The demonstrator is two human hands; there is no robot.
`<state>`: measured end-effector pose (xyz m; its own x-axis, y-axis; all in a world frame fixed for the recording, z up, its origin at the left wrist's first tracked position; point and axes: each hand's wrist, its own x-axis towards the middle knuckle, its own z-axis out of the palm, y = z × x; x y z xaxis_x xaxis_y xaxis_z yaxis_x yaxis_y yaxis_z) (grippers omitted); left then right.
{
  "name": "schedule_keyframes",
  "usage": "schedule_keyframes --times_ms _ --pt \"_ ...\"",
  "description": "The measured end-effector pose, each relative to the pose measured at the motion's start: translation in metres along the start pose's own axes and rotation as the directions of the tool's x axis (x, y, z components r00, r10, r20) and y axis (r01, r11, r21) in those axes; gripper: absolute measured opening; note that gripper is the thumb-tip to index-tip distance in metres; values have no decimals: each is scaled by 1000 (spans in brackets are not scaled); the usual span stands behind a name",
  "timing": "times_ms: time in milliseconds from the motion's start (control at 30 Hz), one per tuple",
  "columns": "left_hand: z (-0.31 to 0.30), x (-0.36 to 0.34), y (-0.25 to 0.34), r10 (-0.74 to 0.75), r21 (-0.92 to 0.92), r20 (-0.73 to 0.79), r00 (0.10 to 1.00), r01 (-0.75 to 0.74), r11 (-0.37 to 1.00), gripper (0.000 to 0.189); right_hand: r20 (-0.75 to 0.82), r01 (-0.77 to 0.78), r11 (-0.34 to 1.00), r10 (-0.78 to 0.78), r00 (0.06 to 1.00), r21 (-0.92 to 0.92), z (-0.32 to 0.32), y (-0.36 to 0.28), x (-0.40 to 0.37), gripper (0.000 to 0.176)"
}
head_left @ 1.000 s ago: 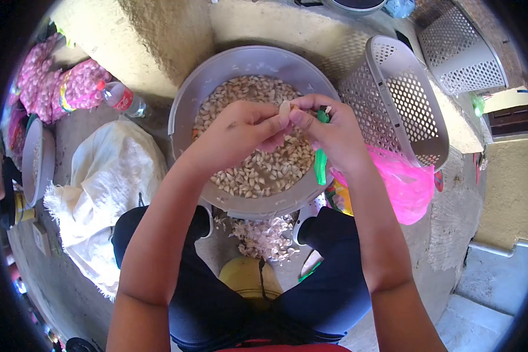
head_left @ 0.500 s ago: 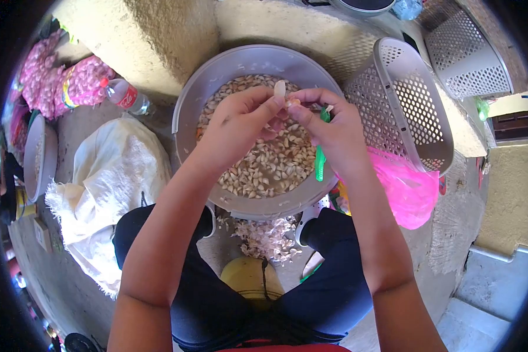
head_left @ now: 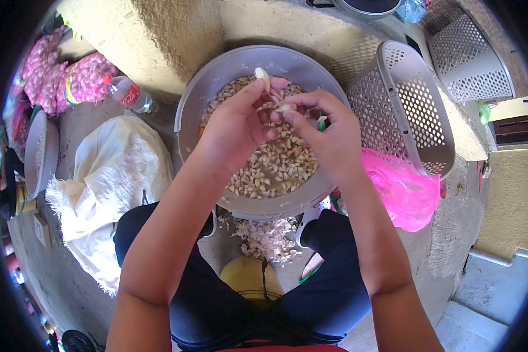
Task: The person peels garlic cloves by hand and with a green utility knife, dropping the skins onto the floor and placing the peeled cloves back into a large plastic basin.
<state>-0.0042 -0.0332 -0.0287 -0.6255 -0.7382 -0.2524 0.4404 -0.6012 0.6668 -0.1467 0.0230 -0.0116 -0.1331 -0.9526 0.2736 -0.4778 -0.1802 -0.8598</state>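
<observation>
item: small pale garlic clove (head_left: 263,75), pinched in left hand (head_left: 237,126) above round grey plastic bowl (head_left: 214,73) of cloves. right hand (head_left: 334,138) nips thin papery skin (head_left: 284,108). advice: peel gently, keeping over bowl.

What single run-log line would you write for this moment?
left hand: pinches garlic clove | right hand: pinches peel | under hands: grey basin of loose cloves
</observation>
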Motion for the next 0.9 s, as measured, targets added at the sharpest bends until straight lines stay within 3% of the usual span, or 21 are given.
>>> schedule_keyframes --times_ms 100,200,300,500,667,900 --pt "-1 -1 1 -32 -21 41 999 33 999 26 -37 -190 977 194 980 95 -6 0 1 17" --pt "-1 -1 0 -108 36 94 990 105 994 24 -48 -160 968 173 984 195 -10 2 4 17" --pt "1 -1 -3 -143 182 118 983 120 976 24 86 -377 832 377 922 407 -11 3 5 17" --pt "4 -3 -5 -129 373 76 989 92 923 24 263 -534 608 481 837 588 -15 9 7 21" --pt "7 -3 -3 -85 678 83 993 6 735 25 324 -577 602 482 814 552 -18 7 6 21" --pt "8 -6 -2 1 802 141 990 -115 586 24 429 -692 473 551 716 546 -21 10 5 13"
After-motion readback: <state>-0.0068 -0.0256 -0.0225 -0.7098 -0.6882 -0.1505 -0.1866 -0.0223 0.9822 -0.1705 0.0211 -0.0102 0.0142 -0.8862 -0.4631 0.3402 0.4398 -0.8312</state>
